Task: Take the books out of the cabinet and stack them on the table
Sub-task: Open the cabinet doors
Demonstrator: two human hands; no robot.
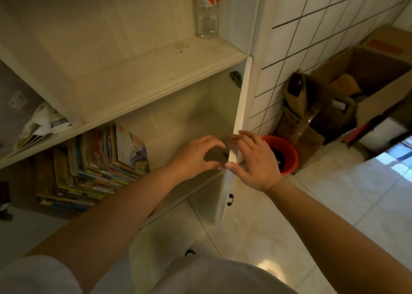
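Books [104, 164] packed in cabinet [156, 70] lower compartment, at 9 o'clock from hands; spines colourful, titles too blurred to read. Right hand [254, 160] at door [236, 124] edge, thumb and fingers curled round it. Left hand [196, 155] just inside compartment, fingers curled, touching door edge; whether it grips, cannot tell. Bottle [207, 10] on upper shelf at 12 o'clock, red-white label unreadable. Orange bucket [285, 155] at 3 o'clock; cardboard box [379, 88] at 2 o'clock.
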